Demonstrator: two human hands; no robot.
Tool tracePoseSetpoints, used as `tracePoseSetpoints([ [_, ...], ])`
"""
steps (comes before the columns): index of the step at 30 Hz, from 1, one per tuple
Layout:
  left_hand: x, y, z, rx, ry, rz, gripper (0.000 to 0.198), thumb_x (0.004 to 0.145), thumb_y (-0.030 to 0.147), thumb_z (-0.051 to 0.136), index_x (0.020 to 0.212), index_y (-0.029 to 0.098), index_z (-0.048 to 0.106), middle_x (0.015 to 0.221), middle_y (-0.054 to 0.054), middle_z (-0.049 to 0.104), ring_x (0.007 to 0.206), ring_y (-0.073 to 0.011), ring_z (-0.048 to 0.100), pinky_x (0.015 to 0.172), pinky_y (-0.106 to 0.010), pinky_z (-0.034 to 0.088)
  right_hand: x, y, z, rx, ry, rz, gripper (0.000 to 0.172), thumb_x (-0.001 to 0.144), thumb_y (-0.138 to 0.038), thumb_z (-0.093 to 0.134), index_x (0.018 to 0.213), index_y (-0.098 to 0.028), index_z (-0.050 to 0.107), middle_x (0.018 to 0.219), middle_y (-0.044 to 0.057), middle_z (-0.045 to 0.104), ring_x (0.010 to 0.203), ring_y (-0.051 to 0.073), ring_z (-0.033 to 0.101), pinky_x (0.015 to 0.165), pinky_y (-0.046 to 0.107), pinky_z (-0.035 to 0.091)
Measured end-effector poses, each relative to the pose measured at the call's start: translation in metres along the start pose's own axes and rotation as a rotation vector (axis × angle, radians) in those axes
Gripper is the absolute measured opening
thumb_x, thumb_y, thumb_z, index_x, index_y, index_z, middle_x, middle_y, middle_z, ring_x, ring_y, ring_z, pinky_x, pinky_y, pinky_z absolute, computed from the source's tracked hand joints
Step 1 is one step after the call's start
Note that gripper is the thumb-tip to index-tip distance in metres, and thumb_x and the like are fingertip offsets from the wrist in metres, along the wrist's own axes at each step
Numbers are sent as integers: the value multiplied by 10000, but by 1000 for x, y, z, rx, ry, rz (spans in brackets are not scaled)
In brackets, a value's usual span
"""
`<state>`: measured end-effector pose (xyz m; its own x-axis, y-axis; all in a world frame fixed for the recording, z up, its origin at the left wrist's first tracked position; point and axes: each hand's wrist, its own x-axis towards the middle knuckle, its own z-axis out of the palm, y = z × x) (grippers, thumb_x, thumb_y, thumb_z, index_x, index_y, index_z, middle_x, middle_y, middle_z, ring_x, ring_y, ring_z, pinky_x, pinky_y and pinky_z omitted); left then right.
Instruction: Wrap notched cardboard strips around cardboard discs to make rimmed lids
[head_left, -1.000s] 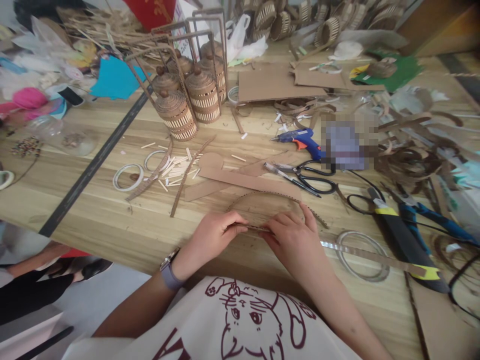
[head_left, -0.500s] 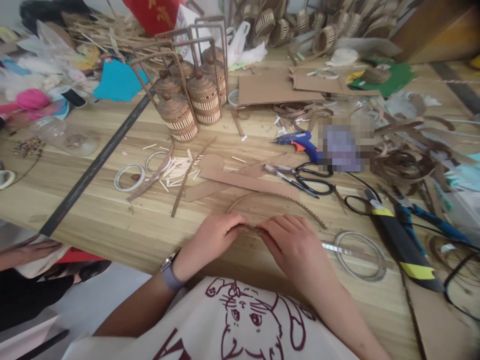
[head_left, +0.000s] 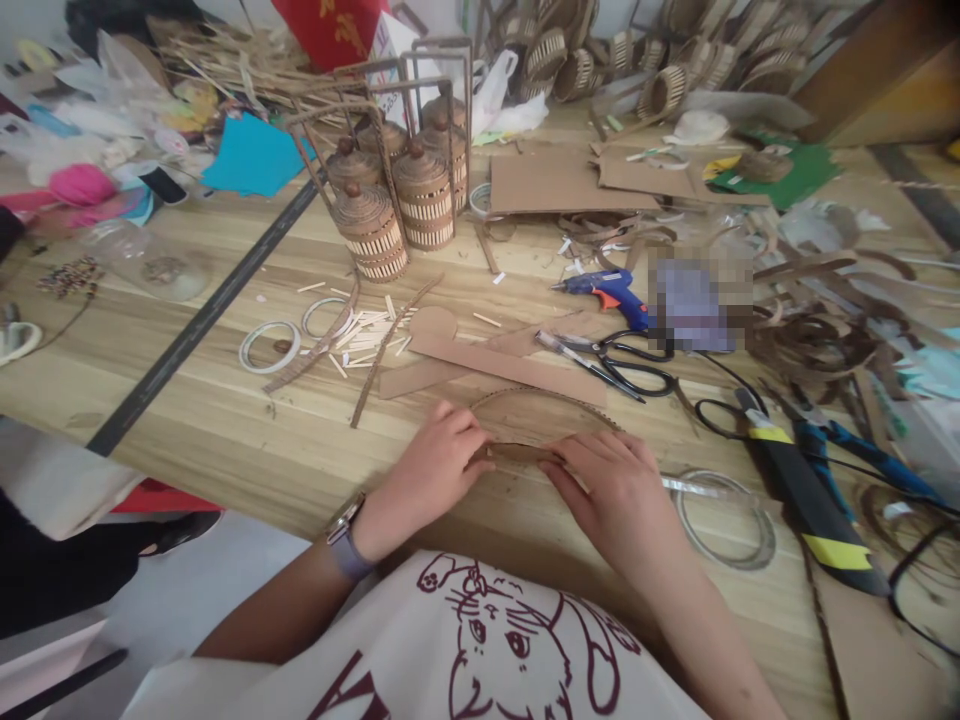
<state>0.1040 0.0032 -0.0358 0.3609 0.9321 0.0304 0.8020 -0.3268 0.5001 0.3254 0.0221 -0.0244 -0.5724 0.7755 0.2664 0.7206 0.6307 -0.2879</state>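
Head view: I'm pinching a cardboard strip (head_left: 517, 452) with both hands, left hand (head_left: 435, 470) gripping one end, right hand (head_left: 622, 500) the other, at the near desk (head_left: 225, 440) edge, scissors (head_left: 630, 368) lying just beyond.

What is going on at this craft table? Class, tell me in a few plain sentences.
A person works at a wooden table, pinching a thin cardboard strip between the left hand and the right hand, low over the tabletop. A curved, ridged cardboard band lies just behind it. Scissors, a blue glue gun, tape rings and small woven baskets sit further back, untouched.
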Motion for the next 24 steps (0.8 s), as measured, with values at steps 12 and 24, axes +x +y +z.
tracePoseSetpoints([
  [12, 4, 8, 2, -70, 15, -1, 145, 937, 122, 571, 873, 153, 697, 881, -69, 715, 895, -231, 556, 812, -354, 483, 2, 16, -4, -46, -107, -68, 130, 929, -220, 570, 801, -209, 587, 741, 0, 660, 778, 191, 587, 755, 306, 334],
  [24, 6, 6, 5, -77, 32, 32, 169, 935, 94, 531, 870, 135, 681, 855, -90, 691, 897, -247, 543, 819, -380, 493, 14, 15, -11, -122, -144, -144, 178, 921, -190, 555, 746, -208, 579, 699, 0, 662, 729, 188, 599, 734, 302, 321],
])
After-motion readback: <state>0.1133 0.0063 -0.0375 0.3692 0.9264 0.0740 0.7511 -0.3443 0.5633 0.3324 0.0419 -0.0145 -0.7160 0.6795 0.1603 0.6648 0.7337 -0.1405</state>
